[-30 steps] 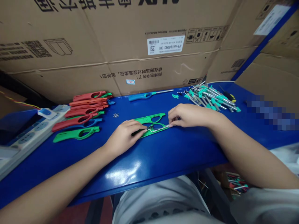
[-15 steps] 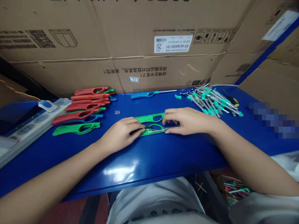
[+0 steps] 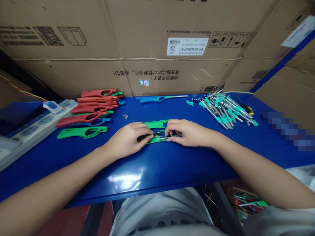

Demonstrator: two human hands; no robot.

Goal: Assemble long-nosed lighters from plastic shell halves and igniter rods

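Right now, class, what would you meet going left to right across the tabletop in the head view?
White power strip, frontmost green handle, left hand, green casing halves, right hand, pile of metal tubes.

I see 1 white glare patch (image 3: 125, 177) on the blue table (image 3: 157, 164), dim cardboard (image 3: 85, 73) behind, pixelated blocks (image 3: 290, 131) rightward.

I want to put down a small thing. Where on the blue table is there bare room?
Bare room: between the blue lighter and the green plastic pieces, and from these to the near edge of the table. Crowded: back left, handles beside the power strip; back right, piled metal tubes.
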